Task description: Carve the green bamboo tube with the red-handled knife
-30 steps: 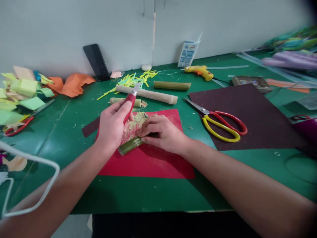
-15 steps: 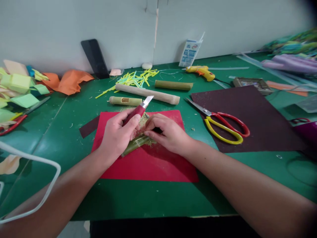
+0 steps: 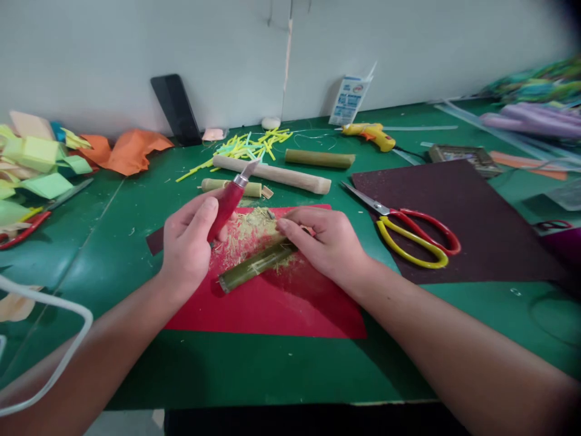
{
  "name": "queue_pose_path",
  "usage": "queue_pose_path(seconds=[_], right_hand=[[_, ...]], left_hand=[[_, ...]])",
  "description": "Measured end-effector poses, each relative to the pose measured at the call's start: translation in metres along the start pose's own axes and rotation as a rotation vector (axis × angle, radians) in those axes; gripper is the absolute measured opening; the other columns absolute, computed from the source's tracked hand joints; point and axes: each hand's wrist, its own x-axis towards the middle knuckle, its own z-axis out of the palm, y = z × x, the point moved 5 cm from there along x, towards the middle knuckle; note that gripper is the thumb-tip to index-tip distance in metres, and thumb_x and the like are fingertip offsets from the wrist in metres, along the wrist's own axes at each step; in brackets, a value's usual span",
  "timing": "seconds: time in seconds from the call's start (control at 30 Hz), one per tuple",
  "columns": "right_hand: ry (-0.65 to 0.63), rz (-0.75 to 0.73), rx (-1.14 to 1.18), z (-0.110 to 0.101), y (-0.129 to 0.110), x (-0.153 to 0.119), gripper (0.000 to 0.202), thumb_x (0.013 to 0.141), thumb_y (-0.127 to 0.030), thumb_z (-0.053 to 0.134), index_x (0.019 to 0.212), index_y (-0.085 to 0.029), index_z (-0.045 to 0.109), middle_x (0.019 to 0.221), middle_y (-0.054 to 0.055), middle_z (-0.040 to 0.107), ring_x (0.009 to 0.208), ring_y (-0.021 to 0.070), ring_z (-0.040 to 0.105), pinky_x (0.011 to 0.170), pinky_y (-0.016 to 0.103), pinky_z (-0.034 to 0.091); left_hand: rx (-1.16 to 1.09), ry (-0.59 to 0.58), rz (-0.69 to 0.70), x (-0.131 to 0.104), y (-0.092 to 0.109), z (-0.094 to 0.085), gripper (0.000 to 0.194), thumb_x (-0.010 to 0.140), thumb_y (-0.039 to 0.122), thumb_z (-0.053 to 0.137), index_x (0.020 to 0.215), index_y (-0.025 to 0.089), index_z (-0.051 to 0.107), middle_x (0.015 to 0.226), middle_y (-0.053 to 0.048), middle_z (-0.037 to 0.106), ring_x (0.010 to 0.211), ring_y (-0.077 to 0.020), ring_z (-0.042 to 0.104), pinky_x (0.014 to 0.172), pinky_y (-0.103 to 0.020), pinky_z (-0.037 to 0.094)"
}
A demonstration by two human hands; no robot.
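Note:
My left hand is wrapped round a craft knife with a dark red handle, its short metal blade pointing up and away. A green bamboo tube lies at a slant on a red sheet, among pale shavings. Over the tube's right end is my right hand, thumb and forefinger pinched together. What sits between those fingertips is too small to make out, and the other fingers are partly hidden.
Behind the sheet lie a notched bamboo piece, a pale stick and another bamboo tube. Scissors rest partly on a dark sheet at right. Farther back are a yellow glue gun, a phone and yellow strips.
My left hand has moved left with the knife, away from the bamboo tube, uncovering more shavings. My right hand has shifted slightly right along the tube, which stays in place.

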Motion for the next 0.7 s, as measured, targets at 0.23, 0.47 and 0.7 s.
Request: queue_pose_path(seconds=[0.23,0.47,0.7], right_hand=[[-0.301,-0.153,-0.276,0.01,-0.007,0.002,0.032,0.074,-0.04,0.081,0.097,-0.018,0.074,0.101,0.01,0.072,0.104,0.0275,0.063,0.094,0.044,0.048],[-0.439,-0.185,-0.236,0.017,-0.003,-0.001,0.026,0.071,-0.024,0.08,0.091,-0.018,0.065,0.094,0.004,0.069,0.091,0.0209,0.059,0.088,0.038,0.048],[-0.499,-0.189,-0.14,0.011,-0.004,0.001,0.02,0.081,-0.026,0.074,0.098,-0.018,0.068,0.101,0.006,0.07,0.095,0.02,0.062,0.091,0.037,0.048]], left_hand=[[-0.018,0.084,0.072,0.018,-0.003,-0.019,0.036,0.07,0.024,0.087,0.104,0.027,0.077,0.099,0.002,0.072,0.08,-0.0115,0.062,0.074,-0.026,0.054],[-0.244,0.091,0.088,0.027,0.005,-0.024,0.043,0.057,0.014,0.092,0.092,0.026,0.07,0.093,0.002,0.069,0.089,-0.0148,0.064,0.065,-0.024,0.052],[-0.338,0.038,0.012,0.019,0.004,-0.018,0.046,0.061,0.012,0.09,0.103,0.024,0.072,0.095,-0.001,0.071,0.077,-0.0129,0.064,0.052,-0.021,0.046]])
